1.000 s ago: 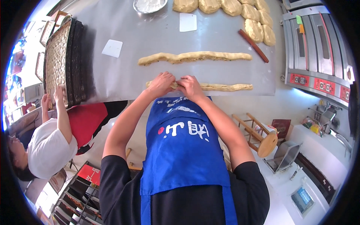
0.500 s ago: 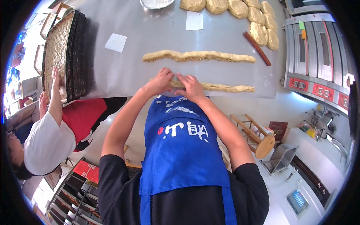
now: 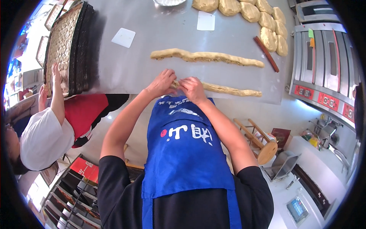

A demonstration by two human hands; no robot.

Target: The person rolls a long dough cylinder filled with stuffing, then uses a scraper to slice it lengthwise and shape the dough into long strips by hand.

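Close to the table's near edge lies a long rope of pale yellow dough (image 3: pixel 232 90), its left end covered by my two hands. My left hand (image 3: pixel 163 83) curls over that end with bent fingers. Right beside it, my right hand (image 3: pixel 192 89) pinches the same rope; some fingertips are hidden, and a bit of dough shows between the hands. Beyond them stretches a second dough rope (image 3: pixel 207 57), with a darker filling showing along its near side. Neither hand touches that one.
Rounded dough pieces (image 3: pixel 249 12) sit at the far right, near a brown rolling pin (image 3: pixel 266 54). Two white scrapers (image 3: pixel 206 21) and a metal bowl (image 3: pixel 169 2) lie farther back. At left, a co-worker's hand (image 3: pixel 56 72) is over stacked trays (image 3: pixel 61 49). Ovens (image 3: pixel 324 65) stand at right.
My hands stay at the near rope's left end, and my right-hand fingers have drawn in closer around the dough. The whole view has shifted slightly; the ropes keep their places on the table.
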